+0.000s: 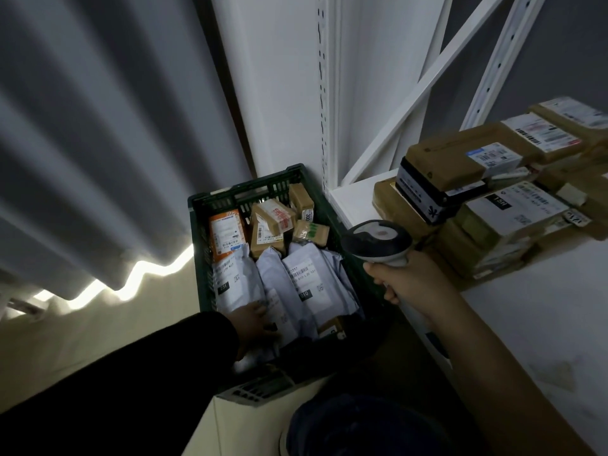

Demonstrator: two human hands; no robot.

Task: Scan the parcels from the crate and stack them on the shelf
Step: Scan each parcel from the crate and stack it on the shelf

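Left grip on grey parcel in crate; right grip holds scanner

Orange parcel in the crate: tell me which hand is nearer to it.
Left. The left hand is inside the crate, on the grey bags beside the orange parcel; the right hand holds the scanner outside it, by the shelf.

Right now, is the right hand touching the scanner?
Touching. Head view shows the right hand, fingers curled round the scanner handle.
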